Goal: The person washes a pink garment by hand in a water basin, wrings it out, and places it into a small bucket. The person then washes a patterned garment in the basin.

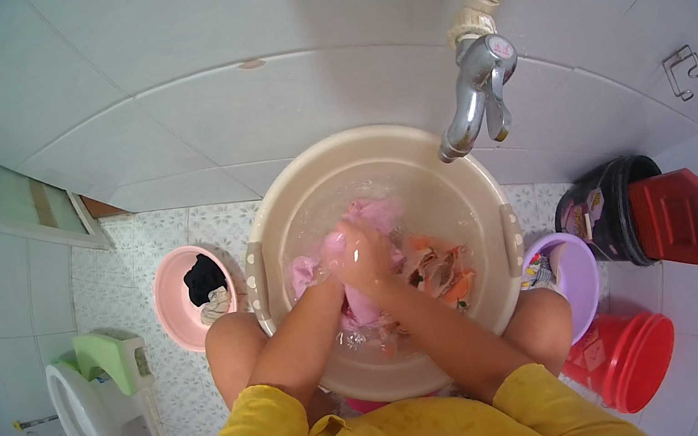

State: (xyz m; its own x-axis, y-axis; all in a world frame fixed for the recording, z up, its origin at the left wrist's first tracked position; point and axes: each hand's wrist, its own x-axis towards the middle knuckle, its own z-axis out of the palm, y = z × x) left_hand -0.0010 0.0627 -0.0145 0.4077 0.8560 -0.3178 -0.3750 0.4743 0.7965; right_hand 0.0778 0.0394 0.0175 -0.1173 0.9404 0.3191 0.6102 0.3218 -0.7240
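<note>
A large beige basin [479, 196] of water stands between my knees. My two hands are together over its middle, at a wet pink cloth [377, 211]. My right hand [365, 255] is closed on the cloth, its fingers curled. My left hand [337, 261] is pressed against it and mostly covered by the right one; it is closed on the pink cloth too. Part of the cloth hangs below my hands into the water, and another part spreads to the left. An orange patterned cloth [457, 283] lies in the water right of my hands.
A metal tap [476, 95] juts from the wall over the basin's far right. At left are a pink basin [168, 308] with dark clothing and a toilet [90, 409]. A purple basin [584, 289], black bucket [621, 214] and red bucket [640, 358] stand at right.
</note>
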